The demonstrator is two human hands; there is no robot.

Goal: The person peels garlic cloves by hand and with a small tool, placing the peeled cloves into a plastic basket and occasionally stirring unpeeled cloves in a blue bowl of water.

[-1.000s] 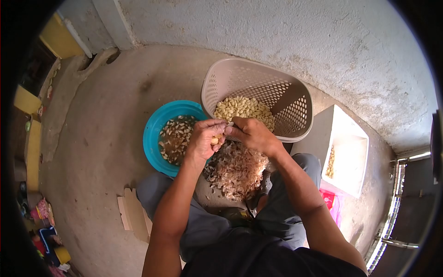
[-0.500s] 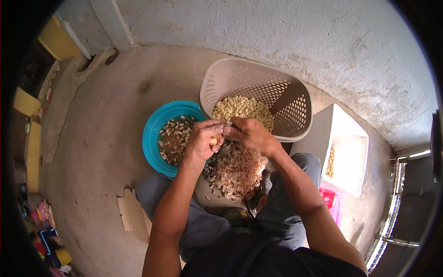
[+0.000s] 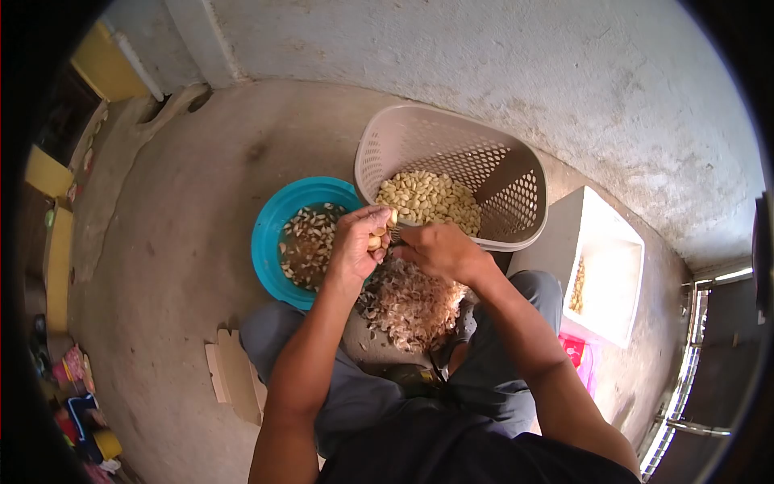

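Observation:
My left hand (image 3: pixel 357 244) is closed around a few pale yellow garlic cloves (image 3: pixel 375 241); one clove stands pinched at its fingertips. Close beside it, my right hand (image 3: pixel 440 249) has its fingers curled together, and what they hold, if anything, is too small to make out. Both hands are above a heap of papery garlic skins (image 3: pixel 415 306) on the floor. Beyond them, a beige perforated basket (image 3: pixel 451 119) lies tipped with many peeled cloves (image 3: pixel 427 198) in it. To the left, a blue basin (image 3: pixel 262 250) holds unpeeled cloves (image 3: pixel 313 234) in brownish water.
A white foam box (image 3: pixel 617 282) stands on the right with some cloves inside, near a pink plastic bag (image 3: pixel 588 359). A piece of cardboard (image 3: pixel 230 371) lies on the concrete floor at left. A rough wall (image 3: pixel 500 56) rises behind the basket.
My hands have come apart slightly; the right fingers have dropped away from the left fingertips. A pale clove now shows at the left fingertips. The view has shifted a little.

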